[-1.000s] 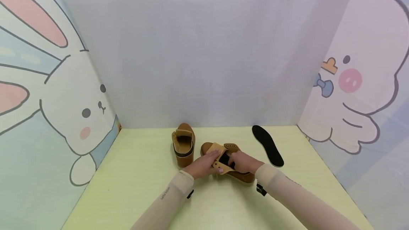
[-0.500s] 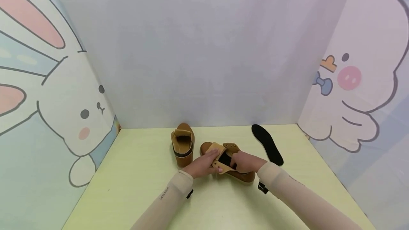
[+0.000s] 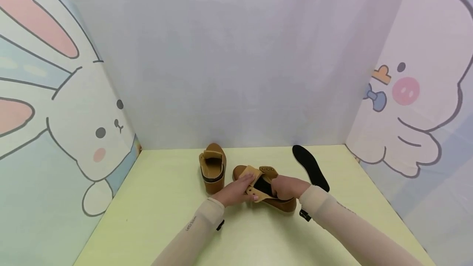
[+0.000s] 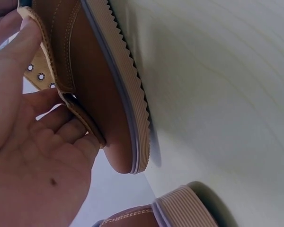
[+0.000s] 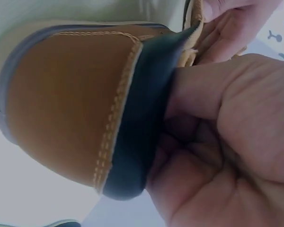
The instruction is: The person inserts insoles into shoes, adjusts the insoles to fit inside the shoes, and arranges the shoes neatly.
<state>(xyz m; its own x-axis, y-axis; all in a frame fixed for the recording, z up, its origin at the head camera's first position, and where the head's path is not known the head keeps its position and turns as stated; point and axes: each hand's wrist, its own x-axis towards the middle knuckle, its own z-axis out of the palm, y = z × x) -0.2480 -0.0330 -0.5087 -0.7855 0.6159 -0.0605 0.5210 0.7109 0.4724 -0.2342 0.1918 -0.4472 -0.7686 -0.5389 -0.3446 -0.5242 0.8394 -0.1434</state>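
Observation:
A brown lace-up shoe (image 3: 281, 205), without laces, lies between my hands with its toe to the left. My left hand (image 3: 235, 191) holds its front; in the left wrist view the thumb (image 4: 27, 41) is on the near eyelet flap and the fingers are at the tongue. My right hand (image 3: 287, 186) reaches into the opening near the heel. In the right wrist view its curled fingers dip behind the dark collar (image 5: 141, 113), so their tips are hidden. A black insole (image 3: 263, 186) shows inside; whether the right fingers pinch or press it is unclear.
The other brown shoe (image 3: 213, 186) stands upright to the left, toe toward the back wall. A loose black insole (image 3: 309, 162) lies at the back right of the pale yellow table (image 3: 159, 208). Cloth walls (image 3: 236, 73) close off the back and sides.
My right hand has slid slightly rightward toward the heel inside the shoe, and more of the black insole shows. The left hand keeps its hold. The other shoe and loose insole stay put.

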